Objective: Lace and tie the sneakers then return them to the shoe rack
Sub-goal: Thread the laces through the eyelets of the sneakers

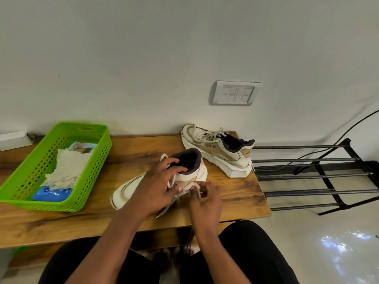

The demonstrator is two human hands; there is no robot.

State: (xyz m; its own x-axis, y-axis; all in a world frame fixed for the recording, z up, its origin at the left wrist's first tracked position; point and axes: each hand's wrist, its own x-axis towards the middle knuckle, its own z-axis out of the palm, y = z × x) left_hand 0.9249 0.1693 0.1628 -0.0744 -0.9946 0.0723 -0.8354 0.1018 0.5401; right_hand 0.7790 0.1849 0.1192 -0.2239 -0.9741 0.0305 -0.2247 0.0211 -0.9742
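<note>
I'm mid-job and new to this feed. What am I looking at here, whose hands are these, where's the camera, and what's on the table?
There is no machine: a person works bare-handed, filmed by one head-worn camera looking forward and down. The left hand steadies the near sneaker on the wooden table, while the right hand pinches its lace. The far sneaker, already laced, stands behind it. A green basket holding cloth and a blue pack sits to the left. The black shoe rack stands to the right.
</note>
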